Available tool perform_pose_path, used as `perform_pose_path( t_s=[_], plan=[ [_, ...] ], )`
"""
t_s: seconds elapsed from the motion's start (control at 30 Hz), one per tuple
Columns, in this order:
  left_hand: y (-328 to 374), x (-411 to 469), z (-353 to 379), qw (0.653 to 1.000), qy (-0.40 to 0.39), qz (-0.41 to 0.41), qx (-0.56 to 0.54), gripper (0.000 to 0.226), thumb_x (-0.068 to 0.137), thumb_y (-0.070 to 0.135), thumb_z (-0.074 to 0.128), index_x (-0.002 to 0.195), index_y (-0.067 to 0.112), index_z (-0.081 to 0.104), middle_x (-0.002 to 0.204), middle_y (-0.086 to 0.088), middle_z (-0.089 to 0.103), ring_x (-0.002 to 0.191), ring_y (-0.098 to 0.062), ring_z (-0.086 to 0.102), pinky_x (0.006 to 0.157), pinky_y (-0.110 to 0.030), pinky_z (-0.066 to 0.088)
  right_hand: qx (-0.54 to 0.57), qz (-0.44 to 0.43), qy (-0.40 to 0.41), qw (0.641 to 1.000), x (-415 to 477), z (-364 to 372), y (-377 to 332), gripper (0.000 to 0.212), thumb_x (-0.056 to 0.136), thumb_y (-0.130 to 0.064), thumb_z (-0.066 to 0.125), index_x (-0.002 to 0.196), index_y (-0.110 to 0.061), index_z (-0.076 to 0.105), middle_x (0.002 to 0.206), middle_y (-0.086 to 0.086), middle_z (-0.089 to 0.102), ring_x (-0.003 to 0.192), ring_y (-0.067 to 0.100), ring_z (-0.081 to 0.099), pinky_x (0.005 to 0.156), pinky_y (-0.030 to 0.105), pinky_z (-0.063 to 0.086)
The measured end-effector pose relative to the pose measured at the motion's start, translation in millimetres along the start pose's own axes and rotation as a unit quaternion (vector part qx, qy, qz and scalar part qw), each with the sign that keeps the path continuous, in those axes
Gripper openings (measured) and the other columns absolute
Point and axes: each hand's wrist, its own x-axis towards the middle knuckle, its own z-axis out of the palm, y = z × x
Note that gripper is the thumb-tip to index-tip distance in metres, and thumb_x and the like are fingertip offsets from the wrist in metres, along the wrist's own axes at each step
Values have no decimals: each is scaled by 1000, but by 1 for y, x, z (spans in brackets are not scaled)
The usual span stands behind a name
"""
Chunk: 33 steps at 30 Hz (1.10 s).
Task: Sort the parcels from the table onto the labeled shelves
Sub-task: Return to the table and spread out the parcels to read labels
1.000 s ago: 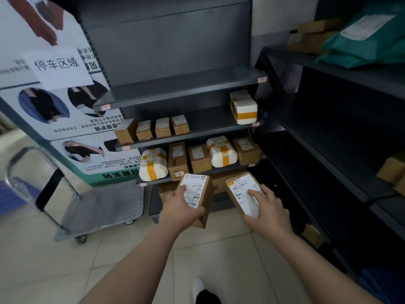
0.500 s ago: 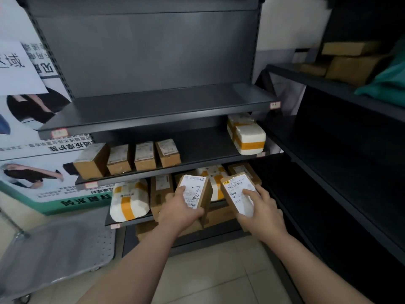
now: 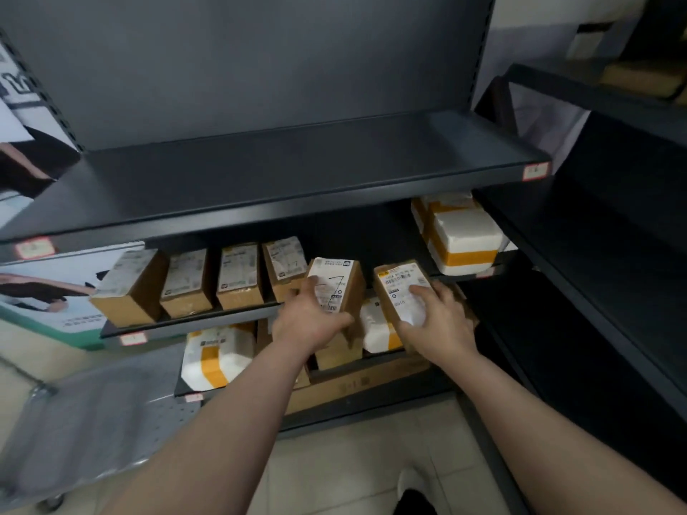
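My left hand (image 3: 310,321) grips a small brown parcel (image 3: 344,280) with a white label marked with a handwritten 7. It hovers at the front edge of the second shelf (image 3: 193,323), just right of a row of several brown boxes (image 3: 238,278). My right hand (image 3: 440,321) holds another brown labeled parcel (image 3: 399,288), tilted, in front of the same shelf level. Two white parcels with orange tape (image 3: 464,239) sit at that shelf's right end.
The top shelf (image 3: 282,169) carries pink tags at both ends. The lower shelf holds white taped parcels (image 3: 215,356) and brown boxes. A grey platform cart (image 3: 85,421) stands at the left. A dark shelving unit (image 3: 609,254) runs along the right.
I have come closer to the shelves. Both hands rose with their parcels from the lower shelf level up to the second shelf's front edge.
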Motion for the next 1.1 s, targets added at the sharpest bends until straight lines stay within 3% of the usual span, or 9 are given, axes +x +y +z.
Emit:
perform_pose_path(
  t_s=[0.2, 0.37, 0.43, 0.57, 0.73, 0.9, 1.1],
  plan=[
    [42, 56, 2, 999, 23, -12, 35, 91, 72, 60, 69, 147, 37, 24, 142, -6, 38, 125, -31, 47, 97, -48, 47, 13, -21, -41, 999, 93, 7, -5, 72, 83, -46, 63, 146, -35, 30, 157, -2, 15, 138, 28, 26, 108, 44, 33],
    [60, 88, 20, 992, 74, 2, 102, 68, 87, 69, 46, 143, 32, 35, 147, -11, 31, 130, -38, 36, 97, -49, 45, 15, -79, -79, 994, 143, 21, 2, 55, 95, -51, 46, 146, -33, 34, 158, 3, 15, 140, 30, 23, 110, 44, 30],
    [55, 94, 28, 987, 50, 23, 149, 69, 92, 69, 32, 149, 31, 26, 157, -7, 19, 139, -36, 24, 104, -52, 39, -11, -128, -106, 986, 152, 27, 7, 51, 99, -48, 39, 146, -30, 36, 158, 3, 16, 141, 27, 21, 111, 41, 29],
    [41, 100, 37, 972, 29, 77, 219, 80, 93, 70, 19, 157, 24, 1, 164, -1, -3, 150, -24, -3, 121, -49, 9, -103, -225, -90, 965, 166, 34, 16, 53, 99, -43, 40, 149, -26, 32, 160, 3, 16, 147, 22, 12, 113, 41, 23],
    [55, 114, 37, 967, 24, 60, 247, 81, 96, 66, 20, 157, 16, 1, 164, -8, 0, 151, -24, 1, 121, -42, 10, -108, -234, -132, 957, 186, 41, 3, 52, 104, -37, 30, 153, -24, 20, 162, 4, 7, 149, 20, 3, 117, 39, 20],
    [64, 127, 33, 967, -11, 22, 254, 81, 98, 63, 18, 155, 13, -7, 163, -10, -7, 151, -24, -7, 121, -40, 4, -126, -212, -173, 953, 205, 46, -12, 53, 105, -35, 25, 155, -25, 10, 163, 1, -5, 149, 19, -8, 121, 38, 14],
    [65, 132, 32, 968, -30, 12, 251, 79, 99, 61, 17, 154, 12, -12, 163, -11, -12, 150, -24, -11, 121, -39, -1, -113, -244, -133, 954, 205, 48, -11, 53, 104, -36, 28, 154, -23, 15, 163, 3, 2, 149, 20, -4, 121, 43, 13]
  ],
)
